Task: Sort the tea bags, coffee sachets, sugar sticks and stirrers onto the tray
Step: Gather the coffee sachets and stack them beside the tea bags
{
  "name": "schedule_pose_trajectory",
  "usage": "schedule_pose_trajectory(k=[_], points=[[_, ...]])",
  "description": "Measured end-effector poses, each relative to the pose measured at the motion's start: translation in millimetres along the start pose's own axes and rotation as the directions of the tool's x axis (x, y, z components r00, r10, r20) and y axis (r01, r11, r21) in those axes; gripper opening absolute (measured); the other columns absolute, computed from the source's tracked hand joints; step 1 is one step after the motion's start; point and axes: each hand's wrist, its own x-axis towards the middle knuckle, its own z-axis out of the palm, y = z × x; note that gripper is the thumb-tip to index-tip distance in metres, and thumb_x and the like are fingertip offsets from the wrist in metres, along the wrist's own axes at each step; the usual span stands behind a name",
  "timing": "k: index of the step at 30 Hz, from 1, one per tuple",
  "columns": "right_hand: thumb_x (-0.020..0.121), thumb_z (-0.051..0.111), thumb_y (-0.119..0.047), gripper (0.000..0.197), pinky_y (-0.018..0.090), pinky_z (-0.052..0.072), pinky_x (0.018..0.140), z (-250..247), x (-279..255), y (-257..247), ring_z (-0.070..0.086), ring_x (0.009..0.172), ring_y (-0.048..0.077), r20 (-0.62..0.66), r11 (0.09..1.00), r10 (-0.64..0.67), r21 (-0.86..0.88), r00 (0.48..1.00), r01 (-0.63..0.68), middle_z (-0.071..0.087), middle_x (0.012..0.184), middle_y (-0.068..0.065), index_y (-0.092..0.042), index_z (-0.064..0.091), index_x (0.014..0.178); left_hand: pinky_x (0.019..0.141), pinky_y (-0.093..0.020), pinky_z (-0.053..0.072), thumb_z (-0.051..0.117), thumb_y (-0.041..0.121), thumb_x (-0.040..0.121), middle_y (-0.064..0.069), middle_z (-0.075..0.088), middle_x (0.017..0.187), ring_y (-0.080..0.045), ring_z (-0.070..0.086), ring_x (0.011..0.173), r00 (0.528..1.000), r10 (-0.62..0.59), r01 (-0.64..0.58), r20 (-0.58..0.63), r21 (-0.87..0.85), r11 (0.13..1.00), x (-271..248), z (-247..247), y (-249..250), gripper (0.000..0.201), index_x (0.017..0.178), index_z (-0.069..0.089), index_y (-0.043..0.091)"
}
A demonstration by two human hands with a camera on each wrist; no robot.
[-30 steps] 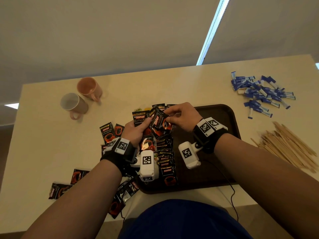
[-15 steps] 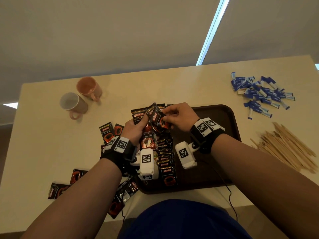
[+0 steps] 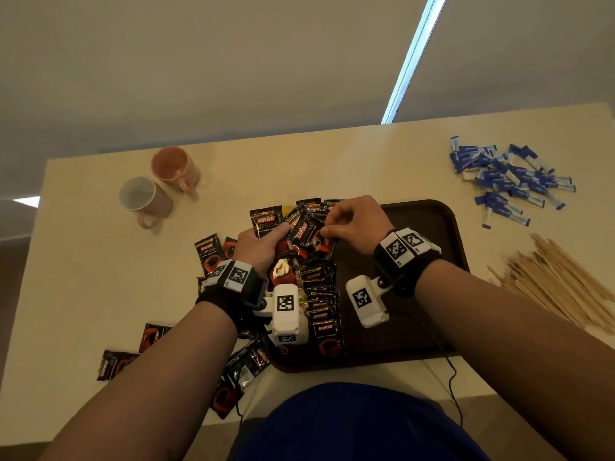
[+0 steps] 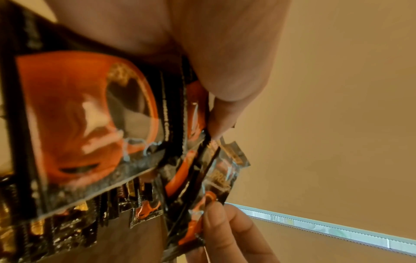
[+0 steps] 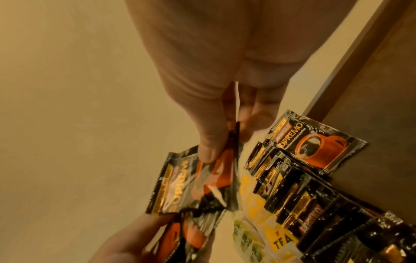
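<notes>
Head view: over the dark brown plastic tray's (image 3: 446,227) left edge, the left hand (image 3: 263,246) grips a bunch of black-and-orange foil coffee sachets (image 3: 307,236), while the right hand's (image 3: 356,224) fingers pinch one sachet's corner above the cream desk (image 3: 100,277).

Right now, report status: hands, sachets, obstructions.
Left hand grips a coffee sachet bundle; right hand pinches one sachet. Sachet row on tray. Sugar sticks, stirrers untouched. Nothing obstructing.

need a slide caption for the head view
Both hands, left hand and right hand, pinch coffee sachets above the brown tray.
</notes>
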Motion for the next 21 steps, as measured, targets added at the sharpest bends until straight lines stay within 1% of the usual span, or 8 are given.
schedule_pose_trajectory(k=[3, 6, 7, 9, 12, 14, 17, 21], points=[[0.081, 0.078, -0.015, 0.007, 0.032, 0.055, 0.074, -3, 0, 4, 0.063, 0.071, 0.021, 0.02, 0.999, -0.027, 0.038, 0.999, 0.026, 0.069, 0.076, -0.001, -0.011, 0.073, 0.081, 0.069, -0.05, 0.061, 0.08, 0.025, 0.082, -0.016, 0.076, 0.09, -0.031, 0.075, 0.072, 1.0, -0.014, 0.014, 0.005, -0.023, 1.0, 1, 0, 1, 0.033, 0.103, 0.064, 0.006], [0.082, 0.075, -0.007, 0.005, 0.037, 0.059, 0.081, -2, -2, 9, 0.068, 0.082, 0.036, 0.025, 0.969, 0.006, 0.248, 1.0, -0.012, 0.072, 0.088, 0.014, -0.01, 0.071, 0.081, 0.067, -0.042, 0.061, 0.076, 0.024, 0.086, -0.013, 0.075, 0.089, -0.028, 0.074, 0.072, 1.0, -0.004, 0.004, -0.004, 0.007, 1.0, 3, 0, 2, 0.02, 0.095, 0.065, 0.01], [0.082, 0.074, -0.004, 0.008, 0.036, 0.059, 0.078, -1, -2, 11, 0.067, 0.08, 0.039, -0.001, 0.944, 0.03, 0.33, 1.0, -0.028, 0.07, 0.089, 0.021, -0.01, 0.07, 0.079, 0.07, -0.041, 0.06, 0.075, 0.024, 0.087, -0.011, 0.075, 0.089, -0.027, 0.073, 0.073, 1.0, -0.009, 0.009, -0.021, 0.02, 1.0, 5, -3, 3, 0.017, 0.092, 0.065, 0.011], [0.082, 0.073, 0.0, 0.014, 0.033, 0.055, 0.065, -2, -2, 16, 0.06, 0.073, 0.034, -0.059, 0.893, 0.088, 0.447, 0.994, -0.052, 0.067, 0.088, 0.027, -0.012, 0.068, 0.077, 0.077, -0.044, 0.06, 0.075, 0.026, 0.086, -0.01, 0.074, 0.09, -0.028, 0.072, 0.076, 0.999, -0.014, 0.016, -0.051, 0.044, 0.999, 11, -10, 4, 0.016, 0.088, 0.065, 0.014], [0.081, 0.074, 0.0, 0.013, 0.026, 0.05, 0.051, -6, 2, 30, 0.059, 0.065, 0.026, -0.145, 0.877, 0.178, 0.472, 0.973, -0.09, 0.069, 0.077, 0.012, -0.01, 0.067, 0.079, 0.085, -0.05, 0.058, 0.079, 0.033, 0.083, -0.011, 0.075, 0.095, -0.031, 0.073, 0.085, 1.0, 0.004, -0.001, -0.029, 0.115, 0.993, 14, -16, 4, 0.023, 0.089, 0.066, 0.015], [0.083, 0.073, -0.001, 0.012, 0.023, 0.053, 0.049, -8, 6, 41, 0.064, 0.065, 0.023, -0.186, 0.877, 0.269, 0.454, 0.945, -0.16, 0.07, 0.079, 0.007, -0.006, 0.067, 0.091, 0.084, -0.051, 0.059, 0.08, 0.034, 0.081, -0.011, 0.075, 0.094, -0.031, 0.073, 0.084, 1.0, 0.002, -0.001, -0.006, 0.128, 0.992, 13, -16, 4, 0.028, 0.093, 0.066, 0.014], [0.086, 0.072, -0.004, 0.028, 0.028, 0.06, 0.062, -6, 12, 57, 0.069, 0.081, 0.021, -0.152, 0.862, 0.411, 0.387, 0.899, -0.329, 0.069, 0.098, 0.009, -0.003, 0.064, 0.113, 0.082, -0.057, 0.058, 0.083, 0.034, 0.077, -0.012, 0.076, 0.096, -0.033, 0.074, 0.083, 0.999, -0.028, 0.025, 0.027, 0.103, 0.994, 15, -15, 1, 0.039, 0.104, 0.066, 0.013], [0.084, 0.076, -0.014, 0.027, 0.037, 0.059, 0.084, 0, 19, 75, 0.067, 0.089, 0.016, -0.144, 0.866, 0.487, 0.209, 0.861, -0.455, 0.069, 0.095, 0.001, -0.012, 0.068, 0.11, 0.085, -0.059, 0.057, 0.083, 0.034, 0.078, -0.011, 0.077, 0.096, -0.034, 0.075, 0.086, 0.998, -0.041, 0.037, 0.053, 0.086, 0.996, 16, -15, -6, 0.039, 0.107, 0.067, 0.013]])
